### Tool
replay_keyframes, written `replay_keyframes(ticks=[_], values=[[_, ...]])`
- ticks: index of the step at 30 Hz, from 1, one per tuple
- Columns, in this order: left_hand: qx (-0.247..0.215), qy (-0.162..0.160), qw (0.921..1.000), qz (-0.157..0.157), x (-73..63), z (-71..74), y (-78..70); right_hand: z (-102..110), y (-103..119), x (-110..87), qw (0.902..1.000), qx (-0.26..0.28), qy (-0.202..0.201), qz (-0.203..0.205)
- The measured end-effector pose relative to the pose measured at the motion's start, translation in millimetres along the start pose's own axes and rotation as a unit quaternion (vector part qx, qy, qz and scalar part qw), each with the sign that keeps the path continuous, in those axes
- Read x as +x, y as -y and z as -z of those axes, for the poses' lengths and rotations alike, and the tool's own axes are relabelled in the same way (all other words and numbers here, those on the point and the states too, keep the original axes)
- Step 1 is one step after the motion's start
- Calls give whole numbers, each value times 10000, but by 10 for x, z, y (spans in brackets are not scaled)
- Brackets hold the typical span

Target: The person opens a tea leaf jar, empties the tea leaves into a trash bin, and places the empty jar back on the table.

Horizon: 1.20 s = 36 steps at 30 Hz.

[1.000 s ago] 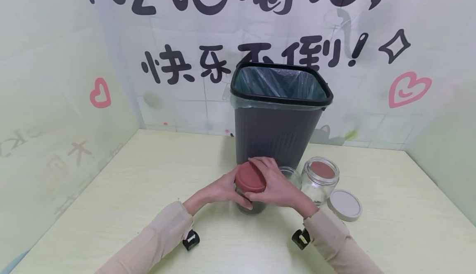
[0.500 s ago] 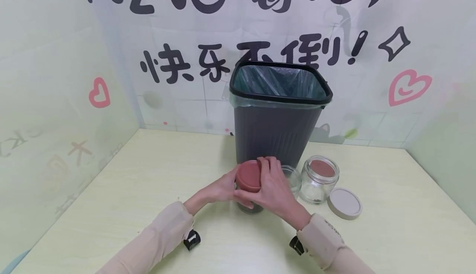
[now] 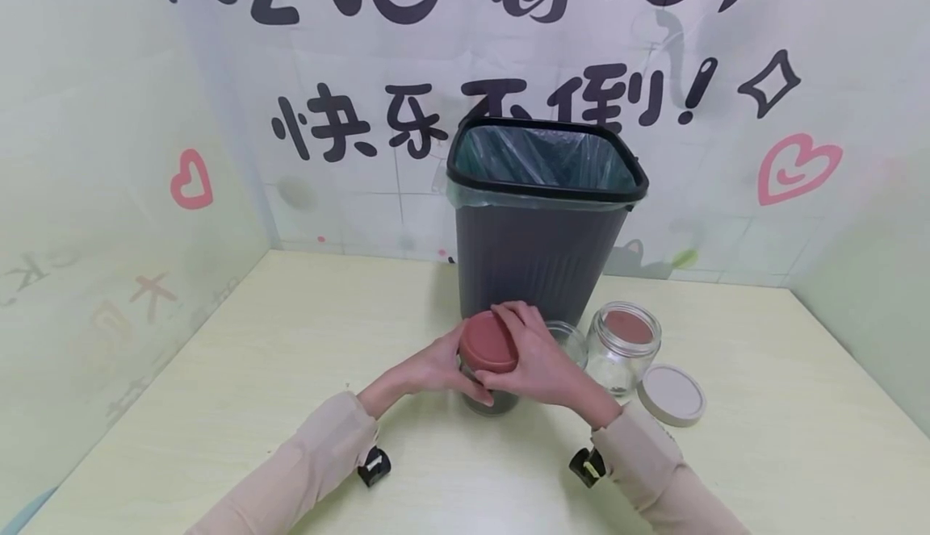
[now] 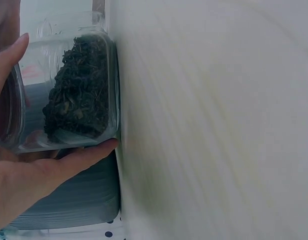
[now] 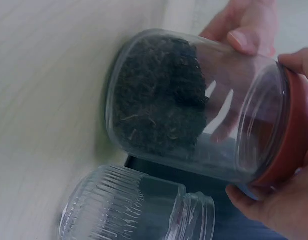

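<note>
A clear jar [image 3: 490,404] with a red lid [image 3: 488,341] stands upright on the table in the head view. Dark, curled dried leaves [image 4: 79,90], like loose tea, fill its lower part in the left wrist view. My left hand [image 3: 436,369] grips the jar's side, its thumb toward me. Fingers and thumb of my right hand [image 3: 541,357] hold the lid's rim from the right. The right wrist view shows the lid [image 5: 294,120] sitting on the jar's mouth; whether it is threaded tight, I cannot tell.
Right of my hands is a ribbed clear jar [image 5: 124,205], partly hidden in the head view. Farther right stands a lidless jar [image 3: 617,369] with a reddish-brown disc inside its mouth, beside an off-white lid [image 3: 672,394]. A lined grey bin [image 3: 534,261] rises behind.
Half a second ago my right hand was turned on the lid with its wrist farther left; now it has swung back right, fingers over the lid. The left hand and jar stay put.
</note>
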<state>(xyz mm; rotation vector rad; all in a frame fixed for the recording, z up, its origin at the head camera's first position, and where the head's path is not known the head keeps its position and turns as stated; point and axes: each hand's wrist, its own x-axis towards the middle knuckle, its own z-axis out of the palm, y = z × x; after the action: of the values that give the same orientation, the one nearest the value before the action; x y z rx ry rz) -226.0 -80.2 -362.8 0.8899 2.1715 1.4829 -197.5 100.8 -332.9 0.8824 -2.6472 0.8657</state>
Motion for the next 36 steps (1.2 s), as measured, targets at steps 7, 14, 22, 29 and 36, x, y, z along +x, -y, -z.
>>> replay_keyframes(ticks=[7, 14, 22, 29, 36], values=[[53, -48, 10000, -34, 12, 6, 14, 67, -11, 1, 9982, 219, 518, 228], [21, -8, 10000, -84, 0, 14, 18, 16, 51, -17, 9996, -39, 171, -231], [-42, 64, 9998, -195, 17, 8, 11, -109, 121, -8, 9926, -856, -613, -604], [-125, 81, 9998, -152, 17, 9, -2, -76, 80, 20, 9973, -454, -440, -371], [-79, 105, 9993, -348, 26, 16, 17, 35, 49, 52, 9990, 92, 44, -428]])
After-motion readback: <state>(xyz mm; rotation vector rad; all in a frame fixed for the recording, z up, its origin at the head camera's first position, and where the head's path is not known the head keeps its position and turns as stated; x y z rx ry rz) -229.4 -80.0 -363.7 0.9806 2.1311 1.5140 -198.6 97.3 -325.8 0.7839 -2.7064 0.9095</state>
